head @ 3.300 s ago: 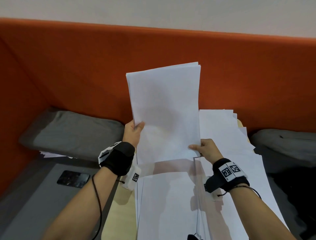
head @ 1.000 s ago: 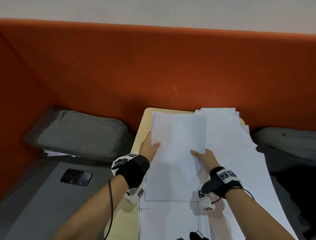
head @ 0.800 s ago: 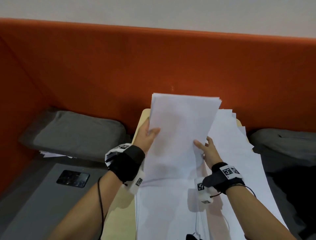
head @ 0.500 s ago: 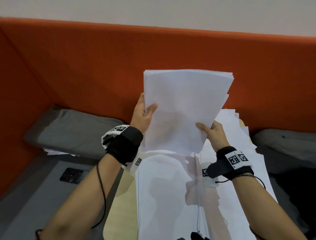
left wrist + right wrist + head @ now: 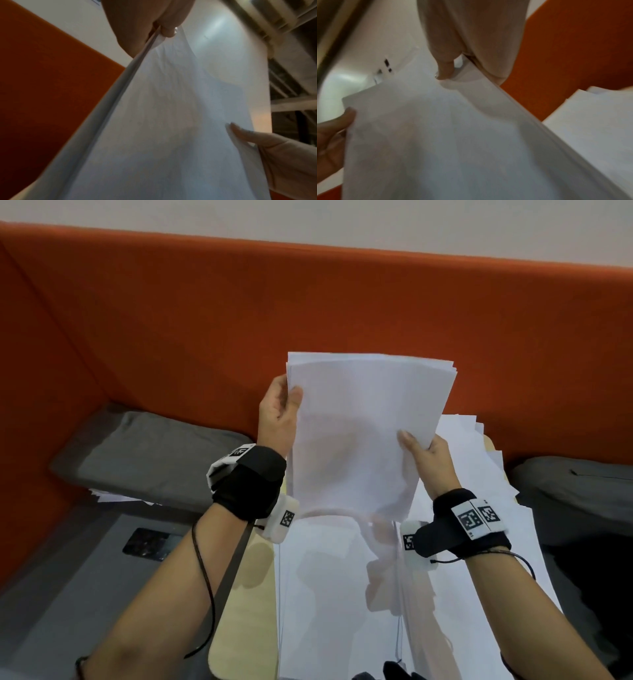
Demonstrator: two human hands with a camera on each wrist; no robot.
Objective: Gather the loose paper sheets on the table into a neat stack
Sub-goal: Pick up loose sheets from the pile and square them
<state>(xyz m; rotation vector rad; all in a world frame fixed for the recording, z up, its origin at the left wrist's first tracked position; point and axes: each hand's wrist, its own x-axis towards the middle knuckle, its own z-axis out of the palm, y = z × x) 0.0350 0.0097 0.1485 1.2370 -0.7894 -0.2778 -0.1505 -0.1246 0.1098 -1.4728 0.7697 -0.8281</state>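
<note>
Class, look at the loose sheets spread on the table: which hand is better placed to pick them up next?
Probably the right hand. The loose sheets lie directly beneath and beside it, while the left hand holds the bundle on the far side and could keep its grip.

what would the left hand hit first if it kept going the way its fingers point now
Probably the orange partition. The left hand, gripping the left edge of the lifted paper bundle, points up and away toward it, with nothing visible between; depth is unclear.

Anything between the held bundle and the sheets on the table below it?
Nothing visible. Left hand and right hand grip the paper bundle upright above the paper sheets on the table.
</note>
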